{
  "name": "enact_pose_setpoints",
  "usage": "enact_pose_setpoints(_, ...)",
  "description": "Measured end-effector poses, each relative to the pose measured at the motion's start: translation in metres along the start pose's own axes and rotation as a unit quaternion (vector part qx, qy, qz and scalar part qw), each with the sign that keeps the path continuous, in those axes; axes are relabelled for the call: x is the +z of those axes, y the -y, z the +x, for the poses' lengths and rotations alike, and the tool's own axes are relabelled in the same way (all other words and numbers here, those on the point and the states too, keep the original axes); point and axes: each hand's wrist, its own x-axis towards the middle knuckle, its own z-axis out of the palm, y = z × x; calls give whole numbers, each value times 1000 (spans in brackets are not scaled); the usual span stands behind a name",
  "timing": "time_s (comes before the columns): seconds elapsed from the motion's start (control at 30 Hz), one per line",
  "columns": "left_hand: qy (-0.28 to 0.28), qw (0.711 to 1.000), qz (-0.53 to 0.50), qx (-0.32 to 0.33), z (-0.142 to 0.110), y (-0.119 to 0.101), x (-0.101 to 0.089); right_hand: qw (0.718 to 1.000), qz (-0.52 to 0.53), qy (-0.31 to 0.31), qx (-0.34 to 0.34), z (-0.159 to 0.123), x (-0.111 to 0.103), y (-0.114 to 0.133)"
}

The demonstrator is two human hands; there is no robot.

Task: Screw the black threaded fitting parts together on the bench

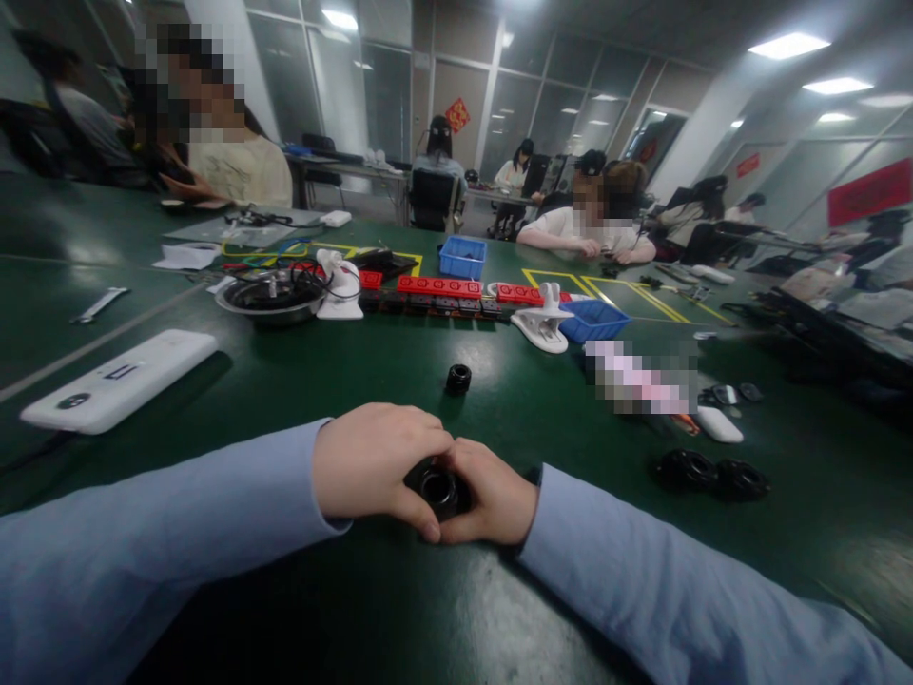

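Both my hands meet around a black ring-shaped part (437, 487) with a round hole, just above or on the green tabletop. My left hand (381, 461) curls over it from the left, thumb along its near side. From the right, my right hand (492, 495) wraps it, and its fingertips touch those of the left. The fingers hide most of the part's outer side. Beyond my hands stands a small black ribbed cylinder (458, 379). To the right lie two larger black round parts (686, 469) side by side.
A white power bank-like box (121, 381) and a wrench (101, 304) lie left. Farther back are a metal bowl (246, 309), red blocks (438, 287), white clamps (546, 323) and blue baskets (462, 257), (595, 322). People sit at tables beyond.
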Motion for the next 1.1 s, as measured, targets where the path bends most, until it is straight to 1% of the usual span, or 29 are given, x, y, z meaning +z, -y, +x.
enact_pose_setpoints(0.07,-30,999,-11,16,0,3,-4,1000,5,0,1,0,-1,0)
enact_pose_setpoints(0.13,-41,996,-40,65,0,7,-7,1000,6,0,-2,0,-1,0)
enact_pose_setpoints(0.23,-1,983,-100,155,2,15,-8,1000,4,1,-16,0,0,-1)
enact_pose_setpoints(0.27,15,978,-113,174,2,17,-8,1000,2,1,-20,0,0,-1)
enact_pose_setpoints(0.33,37,974,-120,188,4,19,-6,1000,0,0,-27,0,1,-2)
enact_pose_setpoints(0.47,46,975,-109,190,9,19,-1,999,2,-6,-36,0,1,-2)
enact_pose_setpoints(0.73,46,972,-102,205,12,24,5,1000,16,-11,-25,1,0,-1)
enact_pose_setpoints(0.8,49,975,-95,194,12,23,5,999,19,-17,-25,1,2,-3)
enact_pose_setpoints(0.97,56,986,-83,137,11,15,4,998,31,-25,-38,0,3,-4)
enact_pose_setpoints(1.1,50,990,-81,104,10,11,4,998,35,-25,-40,0,2,-4)
